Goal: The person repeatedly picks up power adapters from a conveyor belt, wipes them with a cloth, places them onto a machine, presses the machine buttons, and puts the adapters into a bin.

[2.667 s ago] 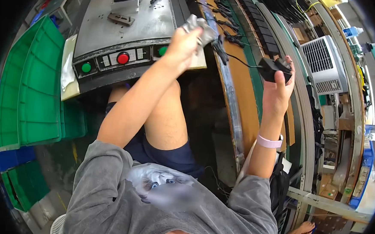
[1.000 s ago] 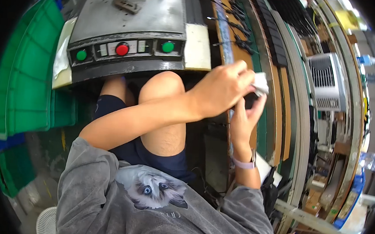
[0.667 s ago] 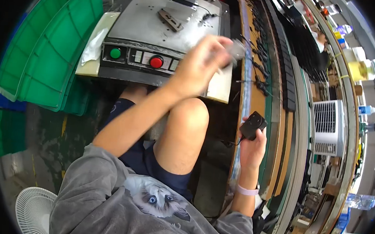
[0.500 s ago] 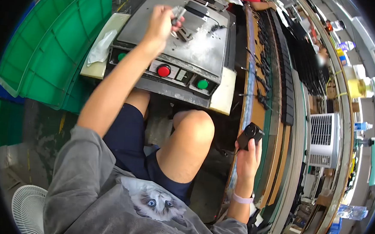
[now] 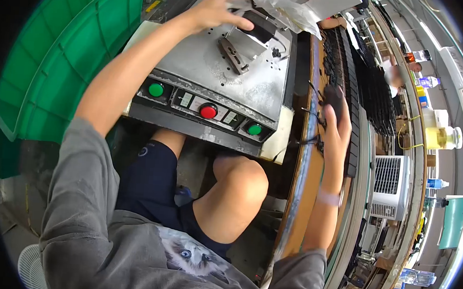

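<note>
At the far side of the machine's metal plate (image 5: 194, 57), my left hand (image 5: 221, 10) has its fingers and thumb around a small grey metal block (image 5: 240, 5). Right beside it, near my thumb, a black adapter (image 5: 261, 28) with a short cord sits in a metal fixture. A dark metal clamp bar (image 5: 231, 55) lies on the plate closer to me. My right hand (image 5: 337, 130) is closed on another black adapter (image 5: 333, 99), held over the bench beside the machine; its fingers are partly hidden.
Green buttons (image 5: 156, 90) and a red button (image 5: 208, 111) line the machine's front. Green crates (image 5: 73, 45) stand at left. Black corded pieces (image 5: 329, 60) fill the bench at right. A plastic bag (image 5: 290, 13) lies behind the machine. Another person's arm (image 5: 333, 22) shows beyond.
My left hand has moved away from me to the black adapter at the plate's far side, keeping the metal block. My right hand has carried its adapter forward over the bench. The view has shifted.
</note>
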The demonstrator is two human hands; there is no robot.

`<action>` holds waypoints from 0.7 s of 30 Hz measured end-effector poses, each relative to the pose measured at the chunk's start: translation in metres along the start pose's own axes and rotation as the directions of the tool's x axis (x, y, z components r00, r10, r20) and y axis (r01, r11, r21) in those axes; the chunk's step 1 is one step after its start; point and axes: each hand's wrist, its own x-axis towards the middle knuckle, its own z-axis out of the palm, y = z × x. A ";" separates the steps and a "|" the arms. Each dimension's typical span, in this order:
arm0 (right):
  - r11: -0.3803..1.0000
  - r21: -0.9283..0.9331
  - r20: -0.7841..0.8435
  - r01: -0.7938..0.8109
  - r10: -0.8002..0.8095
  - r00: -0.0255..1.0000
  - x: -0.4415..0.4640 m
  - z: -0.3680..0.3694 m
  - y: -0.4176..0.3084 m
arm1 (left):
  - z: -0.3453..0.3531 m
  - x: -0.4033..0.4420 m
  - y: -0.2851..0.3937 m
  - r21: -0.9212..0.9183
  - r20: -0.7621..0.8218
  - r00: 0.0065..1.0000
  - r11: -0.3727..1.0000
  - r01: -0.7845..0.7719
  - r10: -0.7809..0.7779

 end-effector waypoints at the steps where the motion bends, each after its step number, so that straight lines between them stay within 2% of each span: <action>1: 0.994 -0.087 0.069 0.060 -0.054 0.996 0.024 0.009 0.015 | -0.006 -0.022 0.015 -0.165 -0.001 0.999 0.986 0.032 -0.033; 4: 0.955 -0.119 0.187 0.271 -0.246 0.951 0.094 0.056 0.059 | -0.024 -0.100 0.048 -0.539 0.047 0.975 0.816 0.208 -0.218; 6: 0.909 -0.222 0.194 0.352 -0.312 0.930 0.128 0.092 0.071 | -0.026 -0.151 0.073 -0.698 -0.008 0.953 0.685 0.212 -0.303; 7: 0.828 -0.322 0.231 0.459 -0.402 0.886 0.138 0.108 0.065 | -0.029 -0.179 0.077 -0.735 -0.002 0.933 0.633 0.242 -0.360; 8: 0.617 -0.372 0.255 0.694 -0.651 0.715 0.151 0.123 0.072 | -0.031 -0.209 0.078 -0.769 0.003 0.911 0.581 0.266 -0.413; 10: 0.597 -0.378 0.443 0.708 -0.555 0.704 0.154 0.141 0.060 | -0.029 -0.264 0.087 -0.822 0.087 0.854 0.447 0.353 -0.513; 11: 0.649 -0.380 0.470 0.659 -0.478 0.742 0.151 0.148 0.054 | -0.023 -0.291 0.091 -0.743 0.096 0.814 0.503 0.441 -0.573; 12: 0.686 -0.338 0.469 0.644 -0.471 0.748 0.150 0.153 0.057 | -0.014 -0.316 0.093 -0.653 0.099 0.770 0.542 0.528 -0.630; 14: 0.751 -0.262 0.470 0.607 -0.450 0.760 0.148 0.158 0.067 | 0.009 -0.361 0.095 -0.655 0.107 0.647 0.436 0.617 -0.755; 15: 0.729 -0.272 0.524 0.628 -0.435 0.732 0.151 0.154 0.062 | 0.013 -0.364 0.090 -0.679 0.094 0.608 0.396 0.618 -0.788; 17: 0.600 -0.360 0.610 0.714 -0.428 0.667 0.151 0.139 0.051 | 0.020 -0.369 0.085 -0.720 0.089 0.525 0.309 0.622 -0.846; 18: 0.525 -0.402 0.643 0.750 -0.422 0.639 0.150 0.131 0.046 | 0.017 -0.349 0.086 -0.692 0.046 0.560 0.378 0.615 -0.828; 19: 0.400 -0.527 0.633 0.750 -0.403 0.661 0.142 0.123 0.041 | 0.010 -0.330 0.082 -0.614 0.045 0.603 0.454 0.645 -0.796; 20: 0.354 -0.618 0.627 0.702 -0.316 0.712 0.124 0.111 0.027 | 0.002 -0.312 0.076 -0.531 0.042 0.647 0.531 0.660 -0.762; 21: 0.429 -0.645 0.647 0.632 -0.133 0.751 0.103 0.097 0.012 | 0.000 -0.294 0.064 -0.463 -0.018 0.738 0.660 0.592 -0.675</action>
